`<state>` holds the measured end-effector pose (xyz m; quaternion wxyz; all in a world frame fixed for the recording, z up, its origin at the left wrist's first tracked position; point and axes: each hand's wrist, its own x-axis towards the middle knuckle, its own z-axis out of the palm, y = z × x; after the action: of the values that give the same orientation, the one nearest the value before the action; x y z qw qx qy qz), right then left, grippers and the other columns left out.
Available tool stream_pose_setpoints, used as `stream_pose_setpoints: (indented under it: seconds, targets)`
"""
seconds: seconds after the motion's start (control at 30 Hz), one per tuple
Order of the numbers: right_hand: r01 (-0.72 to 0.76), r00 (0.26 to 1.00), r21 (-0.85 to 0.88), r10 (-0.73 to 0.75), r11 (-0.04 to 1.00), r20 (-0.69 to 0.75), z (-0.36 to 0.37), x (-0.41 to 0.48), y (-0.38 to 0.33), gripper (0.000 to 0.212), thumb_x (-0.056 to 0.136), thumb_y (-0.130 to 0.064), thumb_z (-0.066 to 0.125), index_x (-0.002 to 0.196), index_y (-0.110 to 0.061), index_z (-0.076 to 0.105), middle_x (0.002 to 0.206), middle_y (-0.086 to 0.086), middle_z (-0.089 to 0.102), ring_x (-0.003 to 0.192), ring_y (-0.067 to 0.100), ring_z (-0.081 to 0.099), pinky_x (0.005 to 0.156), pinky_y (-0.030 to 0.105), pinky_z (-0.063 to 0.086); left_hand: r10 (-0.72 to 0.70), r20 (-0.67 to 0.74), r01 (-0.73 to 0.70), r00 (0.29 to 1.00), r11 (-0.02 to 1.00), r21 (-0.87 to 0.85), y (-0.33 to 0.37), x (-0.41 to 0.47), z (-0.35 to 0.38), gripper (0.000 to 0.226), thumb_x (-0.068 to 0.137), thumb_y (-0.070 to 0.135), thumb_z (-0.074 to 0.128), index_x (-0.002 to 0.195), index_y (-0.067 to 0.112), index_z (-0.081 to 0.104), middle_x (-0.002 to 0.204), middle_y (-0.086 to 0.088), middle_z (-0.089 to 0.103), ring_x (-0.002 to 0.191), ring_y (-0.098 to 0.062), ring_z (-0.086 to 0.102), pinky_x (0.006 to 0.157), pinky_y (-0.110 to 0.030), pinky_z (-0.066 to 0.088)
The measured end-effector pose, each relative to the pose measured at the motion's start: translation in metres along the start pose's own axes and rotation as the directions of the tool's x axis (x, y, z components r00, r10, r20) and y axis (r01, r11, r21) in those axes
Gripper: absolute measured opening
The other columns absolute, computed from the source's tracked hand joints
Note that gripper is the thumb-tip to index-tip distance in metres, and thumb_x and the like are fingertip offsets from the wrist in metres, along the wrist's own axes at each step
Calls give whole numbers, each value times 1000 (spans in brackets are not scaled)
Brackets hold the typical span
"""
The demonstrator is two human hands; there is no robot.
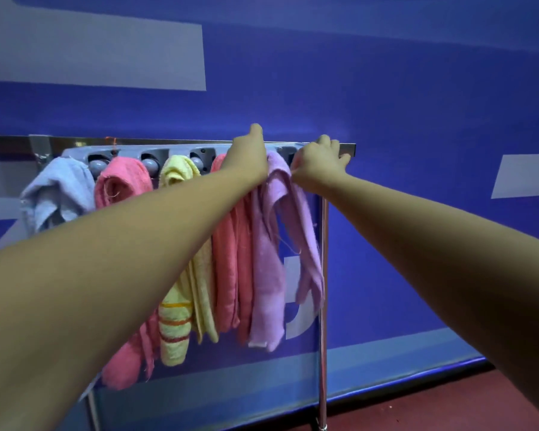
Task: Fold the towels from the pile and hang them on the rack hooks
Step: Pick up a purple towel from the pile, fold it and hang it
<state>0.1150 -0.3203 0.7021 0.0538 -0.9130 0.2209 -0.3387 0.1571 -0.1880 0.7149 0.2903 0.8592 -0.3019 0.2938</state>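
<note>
In the head view, the lilac towel [273,244] hangs at the right end of the rack [168,144], beside the other towels [122,185]. The right hand [319,164] curls its fingers on the towel's top fold, while the left hand [249,154] sits against it with fingers hidden, so I cannot tell its grip. The fold should probably seat fully on its hook before either hand lets go.

Nubby terry-cloth towels [266,259] hang on a grey plastic hook strip [168,152] under a shiny metal rail [137,140].
</note>
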Motion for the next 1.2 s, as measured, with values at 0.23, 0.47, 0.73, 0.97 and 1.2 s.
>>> stream_pose_setpoints:
  seconds: [0.23, 0.47, 0.73, 0.97, 1.2]
  targets:
    - [263, 948, 375, -167, 889, -270, -3, -34, 18, 18, 87, -15, 56, 88, -13, 75, 91, 2, 61, 87, 15, 55, 76, 33, 44, 26, -26, -29, 999, 995, -100, -7, -22, 4, 21, 86, 11, 56, 104, 9, 68, 108, -9, 68, 108, -26, 58, 83, -28, 39]
    - [99, 969, 734, -232, 672, 82, 25, -59, 27, 14, 88, -17, 68, 100, -20, 74, 95, -10, 75, 91, 3, 69, 76, 21, 53, 129, 78, -112, 989, 976, -186, -24, -56, 16, 45, 82, 17, 66, 126, 12, 55, 115, -8, 68, 104, -26, 62, 84, -35, 48]
    - [125, 989, 537, -60, 834, -137, 35, -61, 24, 13, 87, -12, 53, 80, -13, 64, 72, 1, 63, 70, 24, 56, 60, 35, 45, 16, -141, -37, 990, 988, -152, -17, -52, 39, 41, 85, 3, 51, 124, 15, 59, 101, -19, 69, 93, -39, 63, 72, -38, 45]
    - [28, 996, 617, -77, 787, 53, 46, -104, 32, 19, 87, -15, 53, 102, -15, 66, 87, -2, 70, 85, 20, 65, 73, 35, 55, -28, 110, 52, 994, 973, -226, -36, -97, 48, 33, 82, 19, 62, 112, 8, 55, 98, -15, 69, 93, -34, 64, 79, -41, 50]
    - [-185, 959, 501, 44, 845, 281, 85, -201, 44, 46, 94, -27, 54, 134, -3, 53, 121, 13, 64, 110, 30, 60, 92, 39, 49, -105, 528, 271, 843, 930, -247, -80, -209, 82, 49, 86, 23, 71, 129, 10, 50, 115, -8, 62, 97, -28, 66, 88, -40, 54]
